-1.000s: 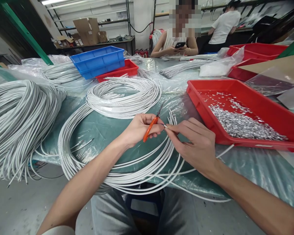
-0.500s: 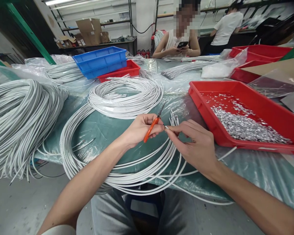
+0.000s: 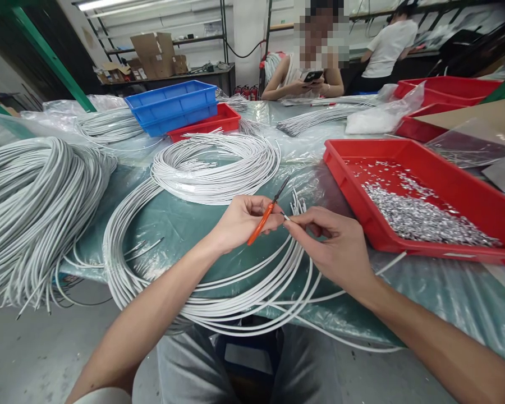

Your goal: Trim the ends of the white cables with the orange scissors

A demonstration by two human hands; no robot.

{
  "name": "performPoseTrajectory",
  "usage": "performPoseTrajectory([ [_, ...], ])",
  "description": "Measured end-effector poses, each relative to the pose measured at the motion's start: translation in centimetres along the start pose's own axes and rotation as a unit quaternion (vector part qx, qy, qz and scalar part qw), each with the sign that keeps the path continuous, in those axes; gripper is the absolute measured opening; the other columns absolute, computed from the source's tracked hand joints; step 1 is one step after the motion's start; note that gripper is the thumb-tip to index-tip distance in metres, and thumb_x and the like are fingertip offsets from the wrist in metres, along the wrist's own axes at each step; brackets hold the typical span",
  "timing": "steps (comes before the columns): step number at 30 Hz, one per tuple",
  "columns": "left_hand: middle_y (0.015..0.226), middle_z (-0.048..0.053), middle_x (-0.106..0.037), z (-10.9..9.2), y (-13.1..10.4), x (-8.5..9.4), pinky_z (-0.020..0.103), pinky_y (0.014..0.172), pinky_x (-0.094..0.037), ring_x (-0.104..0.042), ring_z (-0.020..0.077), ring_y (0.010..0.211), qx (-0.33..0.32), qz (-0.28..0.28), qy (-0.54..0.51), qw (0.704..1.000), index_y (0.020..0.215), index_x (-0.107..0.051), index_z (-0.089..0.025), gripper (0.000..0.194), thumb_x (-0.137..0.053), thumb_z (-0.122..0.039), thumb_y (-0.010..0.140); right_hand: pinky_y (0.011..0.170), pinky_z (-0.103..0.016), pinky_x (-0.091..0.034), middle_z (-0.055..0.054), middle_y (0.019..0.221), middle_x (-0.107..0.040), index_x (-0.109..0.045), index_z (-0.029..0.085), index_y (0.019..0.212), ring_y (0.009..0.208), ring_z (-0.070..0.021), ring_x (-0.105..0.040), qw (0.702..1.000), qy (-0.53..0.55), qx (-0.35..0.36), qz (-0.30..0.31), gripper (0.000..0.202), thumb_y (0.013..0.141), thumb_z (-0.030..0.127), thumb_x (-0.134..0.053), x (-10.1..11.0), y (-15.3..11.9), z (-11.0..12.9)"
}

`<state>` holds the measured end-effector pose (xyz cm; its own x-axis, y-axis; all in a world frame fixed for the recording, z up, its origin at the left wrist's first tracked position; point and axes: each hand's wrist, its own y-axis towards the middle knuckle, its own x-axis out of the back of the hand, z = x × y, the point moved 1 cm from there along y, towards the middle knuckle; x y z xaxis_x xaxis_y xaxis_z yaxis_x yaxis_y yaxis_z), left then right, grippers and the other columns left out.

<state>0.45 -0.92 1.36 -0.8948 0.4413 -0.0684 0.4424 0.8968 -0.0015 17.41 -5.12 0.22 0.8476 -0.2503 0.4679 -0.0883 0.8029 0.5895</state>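
Observation:
My left hand [image 3: 242, 221] is closed around an orange-handled tool [image 3: 260, 225], whose slim dark tip points up and away from me; its exact kind is unclear. Right beside it, my right hand [image 3: 340, 244] pinches the end of a white cable [image 3: 287, 218] between thumb and forefinger. A short dark tip at that end reaches the left fingertips. Below both hands lies a loose coil of white cables [image 3: 235, 308], with a bunch of its cut ends [image 3: 297, 201] standing up just behind my right fingers.
A second white cable coil [image 3: 214, 191] lies behind. A thick cable bundle [image 3: 37, 213] hangs over the table edge at left. At right, a red tray [image 3: 362, 221] holds many small shiny metal pieces. Stacked blue bins [image 3: 172, 109] stand farther back. Across the table a person [image 3: 290, 78] holds a phone.
The orange-handled tool has shifted slightly to the right, its tip with it. My right fingers have moved a little, still pinching the cable end. Everything else looks the same.

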Motion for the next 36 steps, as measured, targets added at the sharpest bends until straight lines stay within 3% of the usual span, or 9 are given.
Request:
performPoseTrajectory([
  [5,0.057,-0.003,-0.059,-0.3,-0.2,0.1,0.018,0.049,-0.039,-0.05,0.0042,0.049,-0.012,0.0,0.006,1.0,0.072,-0.066,-0.012,0.022,-0.078,-0.029,0.067,0.049,-0.027,-0.035,0.002,0.06,-0.06,-0.071,0.018,0.073,0.053,-0.0107,-0.043,0.996,0.066,-0.054,0.041,0.015,0.085,0.025,-0.067,0.0,0.2,-0.1],
  [12,0.058,-0.002,-0.056,-0.4,-0.3,0.4,0.018,0.048,-0.037,-0.049,0.0048,0.05,0.022,0.057,-0.059,0.996,0.06,-0.06,-0.012,0.025,-0.074,-0.029,0.072,0.054,-0.028,-0.041,0.0,0.067,-0.064,-0.071,0.019,0.075,0.059,-0.0129,-0.051,0.988,0.13,-0.049,0.066,0.012,0.086,0.025,-0.067,0.0,0.3,-0.4],
  [17,0.058,-0.001,-0.054,0.0,-0.2,0.5,0.02,0.048,-0.035,-0.049,0.0064,0.052,0.04,0.078,-0.092,0.992,0.063,-0.061,-0.012,0.027,-0.074,-0.033,0.073,0.056,-0.028,-0.045,-0.001,0.066,-0.066,-0.072,0.019,0.075,0.06,-0.014,-0.056,0.983,0.163,-0.066,0.058,0.012,0.083,0.028,-0.07,-0.2,0.4,-0.6],
  [21,0.062,-0.001,-0.055,-0.3,-0.2,0.5,0.021,0.052,-0.036,-0.047,0.0069,0.054,-0.024,0.014,0.035,0.999,0.071,-0.064,-0.012,0.022,-0.072,-0.032,0.073,0.052,-0.025,-0.047,-0.001,0.066,-0.067,-0.073,0.02,0.076,0.059,-0.0136,-0.059,0.975,0.183,-0.12,0.026,0.012,0.081,0.031,-0.071,-0.2,0.7,-1.2],
  [24,0.061,-0.003,-0.048,-0.5,-0.3,0.6,0.022,0.056,-0.032,-0.039,0.0066,0.058,-0.085,-0.033,0.194,0.977,0.069,-0.063,-0.012,0.016,-0.068,-0.026,0.072,0.049,-0.024,-0.045,-0.002,0.068,-0.07,-0.073,0.02,0.077,0.06,-0.0141,-0.061,0.973,0.186,-0.136,-0.009,0.013,0.081,0.032,-0.072,0.0,0.9,-1.6],
  [28,0.061,-0.003,-0.043,-0.2,-0.5,0.6,0.023,0.056,-0.029,-0.034,0.0075,0.059,-0.099,-0.003,0.281,0.955,0.068,-0.061,-0.013,0.012,-0.059,-0.023,0.074,0.046,-0.024,-0.044,-0.002,0.067,-0.07,-0.074,0.02,0.077,0.06,-0.0146,-0.062,0.973,0.183,-0.132,-0.037,0.011,0.079,0.03,-0.072,0.1,1.0,-1.5],
  [36,0.06,-0.004,-0.04,-0.1,-0.5,0.9,0.023,0.053,-0.026,-0.031,0.0076,0.056,-0.076,0.031,0.288,0.954,0.065,-0.058,-0.014,0.012,-0.054,-0.022,0.074,0.057,-0.029,-0.052,-0.002,0.074,-0.072,-0.076,0.02,0.078,0.064,-0.0162,-0.064,0.978,0.167,-0.112,-0.045,0.006,0.077,0.026,-0.074,0.2,1.0,-1.1],
])
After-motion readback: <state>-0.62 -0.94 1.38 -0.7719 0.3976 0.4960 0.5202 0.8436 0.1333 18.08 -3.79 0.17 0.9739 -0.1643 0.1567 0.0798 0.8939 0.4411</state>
